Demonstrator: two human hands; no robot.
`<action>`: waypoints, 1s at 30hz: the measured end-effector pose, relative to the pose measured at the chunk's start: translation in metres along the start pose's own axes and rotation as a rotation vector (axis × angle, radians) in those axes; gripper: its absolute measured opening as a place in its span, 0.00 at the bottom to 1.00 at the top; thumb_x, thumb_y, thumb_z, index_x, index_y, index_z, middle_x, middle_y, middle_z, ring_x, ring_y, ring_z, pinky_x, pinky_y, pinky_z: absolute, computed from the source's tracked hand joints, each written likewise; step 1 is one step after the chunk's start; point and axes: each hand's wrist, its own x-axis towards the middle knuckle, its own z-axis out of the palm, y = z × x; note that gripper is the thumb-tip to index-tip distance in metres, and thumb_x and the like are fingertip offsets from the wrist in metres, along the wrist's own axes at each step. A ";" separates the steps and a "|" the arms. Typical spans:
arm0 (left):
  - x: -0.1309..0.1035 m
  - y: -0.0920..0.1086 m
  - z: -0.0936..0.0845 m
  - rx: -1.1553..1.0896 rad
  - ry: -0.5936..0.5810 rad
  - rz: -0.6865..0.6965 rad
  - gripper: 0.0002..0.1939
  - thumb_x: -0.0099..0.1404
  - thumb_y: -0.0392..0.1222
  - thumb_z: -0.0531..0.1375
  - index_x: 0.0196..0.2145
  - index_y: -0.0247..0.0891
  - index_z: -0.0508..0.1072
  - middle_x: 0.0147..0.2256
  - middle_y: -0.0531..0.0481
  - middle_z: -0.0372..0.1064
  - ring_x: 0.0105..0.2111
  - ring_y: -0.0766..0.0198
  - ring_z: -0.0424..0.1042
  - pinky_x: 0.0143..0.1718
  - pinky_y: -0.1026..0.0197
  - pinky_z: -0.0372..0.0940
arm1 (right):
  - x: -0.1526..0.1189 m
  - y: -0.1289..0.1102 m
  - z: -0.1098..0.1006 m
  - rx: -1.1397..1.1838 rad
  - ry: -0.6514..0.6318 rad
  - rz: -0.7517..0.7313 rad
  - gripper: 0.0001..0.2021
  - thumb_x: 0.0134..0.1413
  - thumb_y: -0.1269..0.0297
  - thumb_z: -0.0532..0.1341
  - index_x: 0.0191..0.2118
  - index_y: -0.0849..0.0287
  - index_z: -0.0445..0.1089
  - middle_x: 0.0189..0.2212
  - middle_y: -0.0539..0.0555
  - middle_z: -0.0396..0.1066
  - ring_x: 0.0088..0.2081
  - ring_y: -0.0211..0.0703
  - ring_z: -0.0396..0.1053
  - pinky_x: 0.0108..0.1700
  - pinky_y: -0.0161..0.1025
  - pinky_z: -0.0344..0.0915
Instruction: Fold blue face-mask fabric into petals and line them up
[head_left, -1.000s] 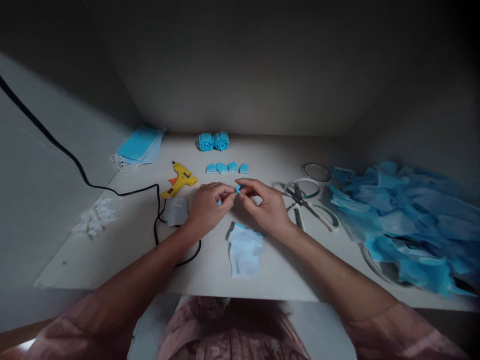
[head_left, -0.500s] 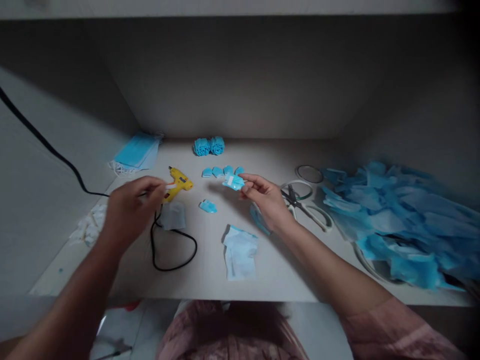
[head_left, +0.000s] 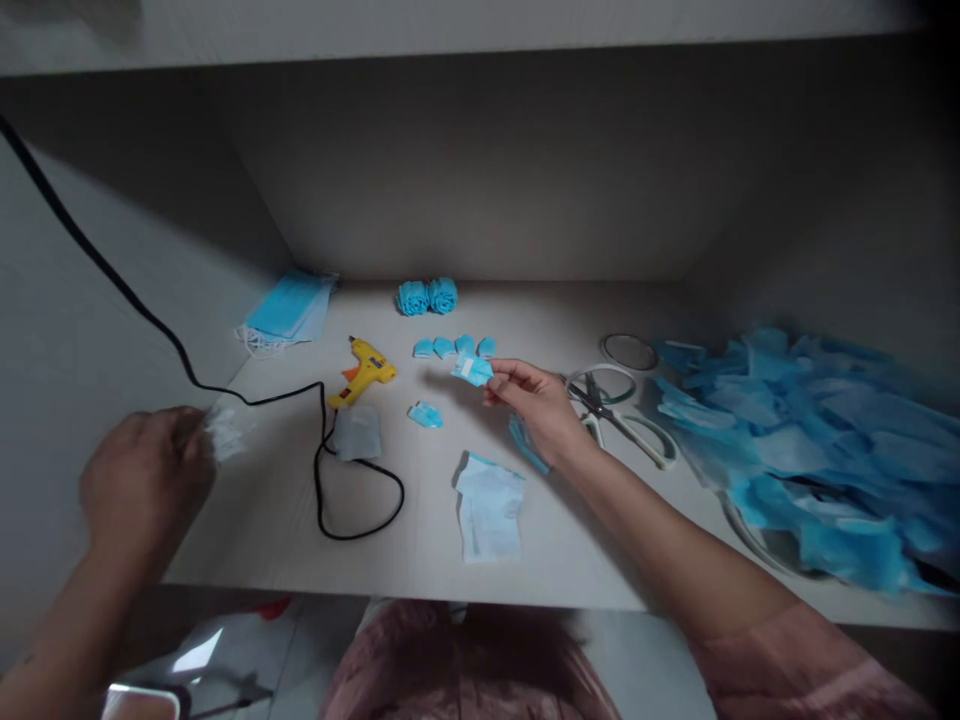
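Observation:
My right hand pinches a small folded blue petal of mask fabric, which has a white strip on it, above the shelf board. At the far left my left hand is closed, its fingertips around a blurred clump of white scraps. Several blue petals lie in a row just behind the held one, and a single petal lies nearer to me. A yellow glue gun rests on its side between my hands.
Two blue fabric roses stand at the back, with stacked face masks to their left. Scissors, tape rolls and a heap of blue fabric occupy the right. A black cord loops near a pale fabric piece.
My left hand has moved left and toward me, from beside the glue gun to the white scraps. The right hand still holds the petal, tilted slightly differently. The view has shifted a little.

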 end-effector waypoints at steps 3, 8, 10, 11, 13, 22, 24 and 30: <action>0.005 0.033 0.001 0.348 0.146 -0.129 0.14 0.64 0.45 0.51 0.43 0.46 0.73 0.31 0.45 0.65 0.39 0.45 0.68 0.30 0.52 0.51 | -0.002 0.000 0.001 -0.007 -0.027 0.004 0.11 0.43 0.63 0.68 0.36 0.57 0.77 0.27 0.49 0.73 0.28 0.35 0.67 0.40 0.40 0.67; 0.024 0.098 0.019 0.126 0.186 0.044 0.11 0.64 0.44 0.55 0.41 0.42 0.75 0.33 0.47 0.71 0.33 0.55 0.69 0.36 0.52 0.62 | -0.004 0.001 0.002 -0.029 -0.076 -0.005 0.13 0.43 0.61 0.69 0.37 0.58 0.77 0.26 0.49 0.72 0.28 0.36 0.68 0.39 0.40 0.67; 0.034 0.122 0.034 -0.124 0.035 0.050 0.12 0.65 0.43 0.55 0.41 0.41 0.76 0.36 0.47 0.72 0.35 0.59 0.70 0.38 0.55 0.65 | -0.005 0.002 0.001 -0.027 -0.085 -0.005 0.13 0.43 0.60 0.70 0.38 0.58 0.77 0.27 0.49 0.73 0.28 0.36 0.68 0.38 0.39 0.67; 0.039 0.132 0.043 -0.239 -0.063 0.034 0.12 0.64 0.45 0.56 0.41 0.41 0.76 0.38 0.47 0.73 0.35 0.60 0.70 0.38 0.57 0.65 | -0.005 0.003 0.001 -0.028 -0.089 -0.005 0.13 0.43 0.60 0.70 0.38 0.57 0.77 0.27 0.49 0.73 0.28 0.36 0.68 0.39 0.39 0.67; 0.048 0.147 0.062 -0.444 -0.300 -0.018 0.14 0.64 0.46 0.56 0.44 0.41 0.75 0.41 0.47 0.74 0.36 0.61 0.71 0.38 0.59 0.66 | -0.005 0.004 0.000 -0.036 -0.100 -0.006 0.13 0.44 0.59 0.70 0.38 0.56 0.77 0.28 0.50 0.74 0.29 0.36 0.69 0.39 0.40 0.67; 0.063 0.159 0.115 -0.940 -0.550 -0.346 0.20 0.56 0.45 0.62 0.47 0.38 0.73 0.39 0.47 0.75 0.37 0.62 0.72 0.36 0.61 0.67 | -0.004 0.004 0.000 -0.036 -0.144 0.001 0.13 0.44 0.58 0.70 0.38 0.55 0.78 0.28 0.50 0.74 0.30 0.37 0.69 0.39 0.41 0.67; 0.063 0.158 0.114 -0.991 -0.625 -0.341 0.18 0.56 0.45 0.63 0.45 0.38 0.75 0.38 0.48 0.75 0.37 0.63 0.72 0.37 0.61 0.66 | -0.004 0.003 0.000 -0.031 -0.143 -0.003 0.12 0.44 0.59 0.70 0.38 0.55 0.78 0.28 0.50 0.74 0.29 0.37 0.69 0.39 0.41 0.67; 0.061 0.157 0.114 -0.990 -0.598 -0.381 0.11 0.59 0.48 0.60 0.33 0.38 0.75 0.29 0.52 0.71 0.29 0.67 0.67 0.33 0.63 0.63 | -0.005 0.005 0.002 -0.057 -0.144 0.002 0.12 0.45 0.59 0.70 0.37 0.56 0.77 0.28 0.50 0.74 0.29 0.37 0.69 0.39 0.42 0.67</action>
